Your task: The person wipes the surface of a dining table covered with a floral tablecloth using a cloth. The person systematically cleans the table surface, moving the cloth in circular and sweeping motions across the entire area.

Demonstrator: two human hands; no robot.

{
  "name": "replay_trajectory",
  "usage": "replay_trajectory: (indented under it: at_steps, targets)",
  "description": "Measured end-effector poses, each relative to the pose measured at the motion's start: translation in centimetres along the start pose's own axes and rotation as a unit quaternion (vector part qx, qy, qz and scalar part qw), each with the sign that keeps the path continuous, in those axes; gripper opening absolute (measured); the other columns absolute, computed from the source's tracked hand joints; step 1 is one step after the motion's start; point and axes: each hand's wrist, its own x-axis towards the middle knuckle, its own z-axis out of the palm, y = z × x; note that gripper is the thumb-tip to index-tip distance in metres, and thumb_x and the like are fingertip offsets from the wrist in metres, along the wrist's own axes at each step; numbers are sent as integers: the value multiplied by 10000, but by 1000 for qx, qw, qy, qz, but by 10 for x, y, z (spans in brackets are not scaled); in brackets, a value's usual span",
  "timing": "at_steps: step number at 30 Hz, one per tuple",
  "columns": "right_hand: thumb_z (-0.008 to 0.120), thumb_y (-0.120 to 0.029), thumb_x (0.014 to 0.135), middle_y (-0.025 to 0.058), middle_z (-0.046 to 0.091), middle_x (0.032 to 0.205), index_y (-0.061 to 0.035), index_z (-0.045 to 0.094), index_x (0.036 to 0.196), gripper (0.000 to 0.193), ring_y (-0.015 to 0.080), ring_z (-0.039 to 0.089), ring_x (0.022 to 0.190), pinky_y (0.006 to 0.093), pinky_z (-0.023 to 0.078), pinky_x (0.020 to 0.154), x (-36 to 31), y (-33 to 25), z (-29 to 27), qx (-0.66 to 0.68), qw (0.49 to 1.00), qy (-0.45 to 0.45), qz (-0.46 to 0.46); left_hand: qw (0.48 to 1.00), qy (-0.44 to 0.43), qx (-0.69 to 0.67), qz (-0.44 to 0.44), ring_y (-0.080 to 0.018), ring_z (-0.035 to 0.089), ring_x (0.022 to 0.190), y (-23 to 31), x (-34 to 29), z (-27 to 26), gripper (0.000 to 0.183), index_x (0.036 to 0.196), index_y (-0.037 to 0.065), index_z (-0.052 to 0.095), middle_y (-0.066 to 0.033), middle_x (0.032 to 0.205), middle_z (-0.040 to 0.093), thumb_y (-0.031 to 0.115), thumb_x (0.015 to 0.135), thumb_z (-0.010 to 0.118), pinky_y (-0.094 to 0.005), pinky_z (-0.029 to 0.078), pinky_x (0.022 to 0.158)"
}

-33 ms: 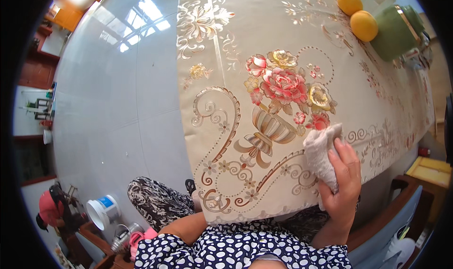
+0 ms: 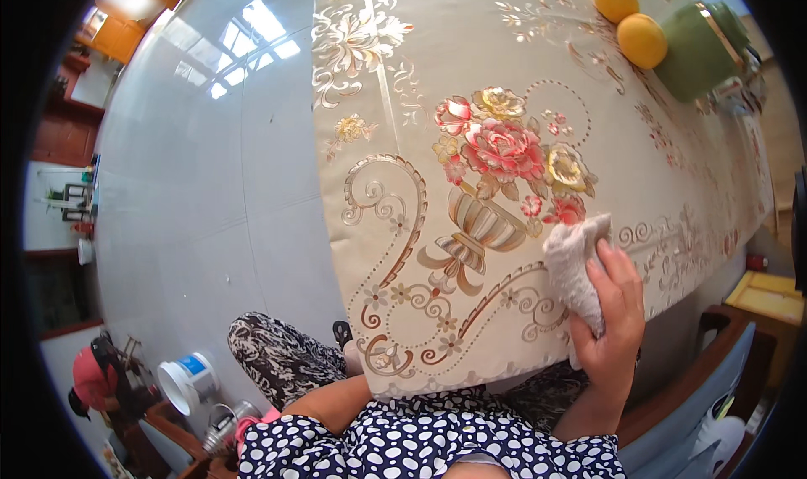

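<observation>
My right hand (image 2: 616, 315) is closed round a folded pale pink cloth (image 2: 573, 265), which rests on the tablecloth (image 2: 471, 336) near the table's front edge. The cloth sits just below the printed red flowers and reaches past my fingertips. The tablecloth is beige, with a printed vase, scrolls and red and yellow flowers. My left forearm (image 2: 332, 405) comes in low beside my lap and passes under the table's edge, so my left hand is hidden.
Two oranges (image 2: 641, 41) and a green jar (image 2: 699, 55) stand at the far right of the table. A chair (image 2: 714, 395) is at the right. A white bucket (image 2: 187, 382), a metal container (image 2: 229, 426) and a red object (image 2: 94, 378) are at lower left. The shiny floor (image 2: 193, 210) lies left.
The view has shifted slightly, and the oranges and jar appear a little further left. My right hand keeps hold of the cloth in almost the same place.
</observation>
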Motion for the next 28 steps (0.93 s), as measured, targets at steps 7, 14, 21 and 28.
replay_trajectory:
  at_steps: [7, 14, 21, 28]
  targets:
    - [664, -38, 713, 156, 549, 1251, -19, 567, 1158, 455, 352, 507, 1148, 423, 403, 975, -5, -9, 10, -27, 995, 86, 36, 998, 37, 39, 26, -268, 559, 1118, -34, -29, -17, 355, 1188, 194, 621, -110, 1185, 617, 296, 852, 572, -362, 396, 974]
    - [638, -127, 786, 148, 516, 1292, -10, 556, 1181, 421, 330, 449, 1210, 421, 351, 1025, -9, -45, 28, -110, 988, 92, 62, 984, 104, 51, 138, -266, 563, 1113, -42, -16, -21, 351, 1188, 195, 621, -110, 1181, 618, 288, 853, 575, -360, 398, 972]
    - [670, -106, 747, 148, 514, 1288, -22, 559, 1181, 455, 360, 437, 1221, 434, 346, 1042, -25, -141, 72, -46, 997, 20, -60, 965, 142, 64, 210, -265, 566, 1107, -57, -10, -18, 347, 1187, 196, 622, -111, 1178, 620, 281, 853, 577, -358, 401, 969]
    - [687, -88, 725, 151, 545, 1245, -26, 575, 1159, 452, 355, 469, 1188, 424, 373, 1020, -26, -140, 76, 17, 995, 38, -94, 971, 150, 101, 158, -263, 537, 1147, -30, -68, -22, 365, 1211, 192, 604, -112, 1231, 589, 305, 865, 566, -346, 391, 976]
